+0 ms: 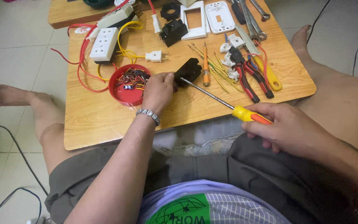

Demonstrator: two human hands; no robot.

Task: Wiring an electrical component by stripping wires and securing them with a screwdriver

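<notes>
My left hand (158, 90), with a metal bracelet on the wrist, grips a small black plastic socket part (188, 71) that rests on the low wooden table (100, 120). My right hand (289, 130) holds a long screwdriver (216, 98) by its yellow and orange handle. The screwdriver's metal tip touches the black part's near side.
A red lid (123, 89) with small wire scraps lies left of my left hand. On the table are white power strips (104, 43), red and yellow wires, a white plug (156, 56), red-handled pliers (249, 79), white cover plates (219, 16) and wrenches (253, 20). My bare legs flank the table.
</notes>
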